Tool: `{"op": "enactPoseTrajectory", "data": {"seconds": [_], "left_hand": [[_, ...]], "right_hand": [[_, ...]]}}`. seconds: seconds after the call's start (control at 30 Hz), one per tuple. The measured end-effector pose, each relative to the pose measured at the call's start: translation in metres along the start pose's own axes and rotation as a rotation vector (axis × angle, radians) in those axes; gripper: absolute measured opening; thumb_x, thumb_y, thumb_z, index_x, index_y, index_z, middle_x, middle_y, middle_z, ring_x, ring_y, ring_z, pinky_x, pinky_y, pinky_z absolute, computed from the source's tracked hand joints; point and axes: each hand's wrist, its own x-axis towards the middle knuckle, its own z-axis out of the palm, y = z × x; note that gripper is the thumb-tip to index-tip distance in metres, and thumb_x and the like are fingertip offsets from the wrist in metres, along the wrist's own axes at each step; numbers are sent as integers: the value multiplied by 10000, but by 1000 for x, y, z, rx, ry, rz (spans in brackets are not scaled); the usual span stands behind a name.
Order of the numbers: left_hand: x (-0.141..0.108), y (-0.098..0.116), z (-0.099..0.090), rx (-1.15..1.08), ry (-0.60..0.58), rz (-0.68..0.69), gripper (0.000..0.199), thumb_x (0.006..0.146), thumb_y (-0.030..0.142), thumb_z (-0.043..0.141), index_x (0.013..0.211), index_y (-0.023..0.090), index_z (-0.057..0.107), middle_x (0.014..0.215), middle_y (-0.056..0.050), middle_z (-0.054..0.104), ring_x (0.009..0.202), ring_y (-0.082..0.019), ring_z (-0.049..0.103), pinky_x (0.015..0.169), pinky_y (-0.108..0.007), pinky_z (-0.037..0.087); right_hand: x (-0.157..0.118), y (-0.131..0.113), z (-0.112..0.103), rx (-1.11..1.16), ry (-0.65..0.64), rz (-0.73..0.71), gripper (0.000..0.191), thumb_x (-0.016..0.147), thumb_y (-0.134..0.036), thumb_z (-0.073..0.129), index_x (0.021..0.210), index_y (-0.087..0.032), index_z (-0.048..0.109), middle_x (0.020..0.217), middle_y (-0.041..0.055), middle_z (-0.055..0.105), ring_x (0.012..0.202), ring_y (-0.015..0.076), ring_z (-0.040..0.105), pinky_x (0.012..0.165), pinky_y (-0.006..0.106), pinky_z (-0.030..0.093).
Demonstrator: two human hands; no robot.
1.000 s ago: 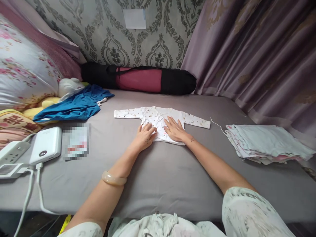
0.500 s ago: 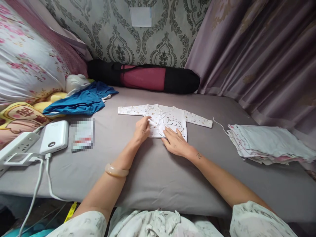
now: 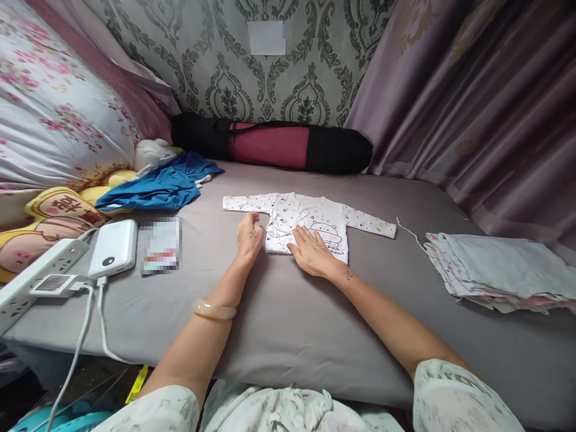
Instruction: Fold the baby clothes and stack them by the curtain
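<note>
A small white baby shirt [image 3: 326, 225] with long speckled sleeves and a cartoon animal print lies spread flat on the grey bedsheet, its thin ties loose across the front. My right hand [image 3: 310, 249] rests flat on the middle of it, fingers stretched, covering part of the print. At the shirt's lower left side, below the left sleeve, my left hand [image 3: 250, 237] is closed with its fingers curled. Whatever those fingers may pinch is hidden.
To the right is a stack of folded clothes [image 3: 504, 270] with a white string. On the left lie blue cloth [image 3: 155, 185], a white power bank [image 3: 113, 247], a power strip [image 3: 40, 276] and a blurred packet [image 3: 161, 246]. A black-and-red bag [image 3: 270, 144] lies along the wall.
My left hand has slid left off the shirt's front to its side, uncovering the ties. My right hand has shifted slightly left across the print. The whole view has moved a little.
</note>
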Motion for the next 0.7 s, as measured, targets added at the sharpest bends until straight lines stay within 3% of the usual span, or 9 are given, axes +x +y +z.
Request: {"op": "enactPoseTrajectory", "data": {"seconds": [0.1,0.27,0.47,0.57,0.7], "left_hand": [[-1,1,0,9,-17,2,391,764,70,381,1068,195,593,1074,-74,696,1080,-212,627,957,-370,475],[0,0,0,49,-42,33,377,779,61,369,1041,166,619,1105,-98,692,1071,-211,626,958,-362,469],[0,-3,6,150,-68,116,340,793,96,408,999,189,661,1040,-76,709,1015,-211,632,918,-352,476],[-2,-4,8,209,-82,160,310,810,124,423,984,196,669,966,-65,712,959,-218,635,892,-355,479],[-5,-4,10,256,-82,231,276,848,166,435,1006,210,657,996,-74,697,1002,-240,616,911,-381,470]], "right_hand": [[4,-2,2,-11,52,-35,729,995,-520,99,1557,-61,162,1629,99,66,1503,219,15,1210,437,-18],[7,-3,4,-5,-6,-77,743,991,-536,93,1551,-59,196,1624,107,110,1502,228,53,1211,432,0],[17,2,-2,28,45,-26,757,987,-554,73,1558,-64,162,1629,104,68,1503,221,3,1207,439,-10],[22,7,1,39,9,-16,768,983,-569,69,1559,-70,163,1628,104,90,1503,216,20,1208,437,4],[27,16,2,60,55,30,763,984,-561,59,1562,-68,137,1631,95,65,1503,207,12,1208,424,-4]]}}
